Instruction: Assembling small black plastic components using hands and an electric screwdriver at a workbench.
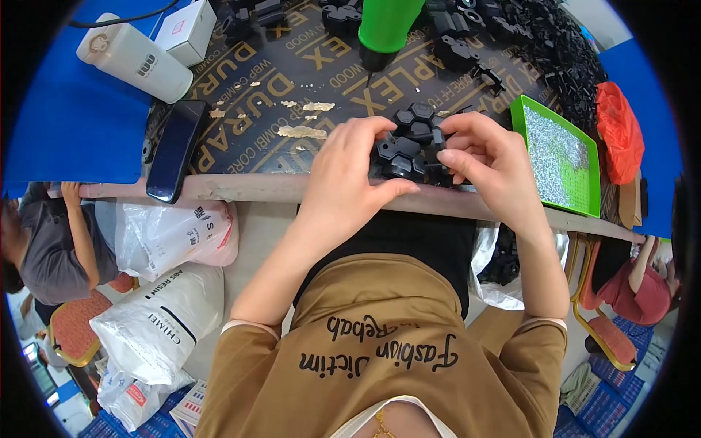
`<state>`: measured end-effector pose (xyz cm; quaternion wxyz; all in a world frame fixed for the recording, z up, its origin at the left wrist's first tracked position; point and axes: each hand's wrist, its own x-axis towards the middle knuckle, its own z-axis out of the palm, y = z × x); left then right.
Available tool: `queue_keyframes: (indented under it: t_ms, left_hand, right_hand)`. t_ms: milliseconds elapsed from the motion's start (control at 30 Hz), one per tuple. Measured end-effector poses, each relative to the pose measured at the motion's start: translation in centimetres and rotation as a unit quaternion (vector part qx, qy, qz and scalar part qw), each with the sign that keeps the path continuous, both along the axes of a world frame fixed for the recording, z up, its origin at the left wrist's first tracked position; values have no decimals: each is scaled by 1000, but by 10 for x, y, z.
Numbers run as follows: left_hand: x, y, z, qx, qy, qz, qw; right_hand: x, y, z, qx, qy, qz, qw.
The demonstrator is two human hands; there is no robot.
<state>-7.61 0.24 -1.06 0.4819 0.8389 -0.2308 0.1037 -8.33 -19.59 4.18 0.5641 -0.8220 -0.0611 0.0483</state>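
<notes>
Black plastic parts with hexagonal faces [400, 151] lie at the table's near edge between my two hands. My left hand [343, 164] curves round their left side, fingertips on the far side and thumb stretched along the near side. With thumb and fingers closed, my right hand [485, 157] pinches a small black plastic piece [437, 138] against the right side of these parts. Its other fingers are curled, and what lies under them is partly hidden. Just beyond the parts, a green tool with a thin dark bit [387, 25] points down at the tabletop.
A green tray of small silvery screws [558, 160] sits right, beside a red plastic bag [619, 131]. Black parts [540, 44] are heaped far right. A phone [177, 150], white bottle [135, 58] and white box [186, 33] stand left. People sit at both sides.
</notes>
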Motion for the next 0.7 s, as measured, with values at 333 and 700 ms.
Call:
queue_keyframes:
  t_ms: [333, 700]
  left_hand:
    - [-1, -2, -1, -4, 26, 2, 1000]
    - [-3, -2, -6, -25, 32, 9, 999]
  right_hand:
    - [16, 10, 22, -202, -58, 66, 976]
    - [23, 25, 12, -364, -180, 131, 905]
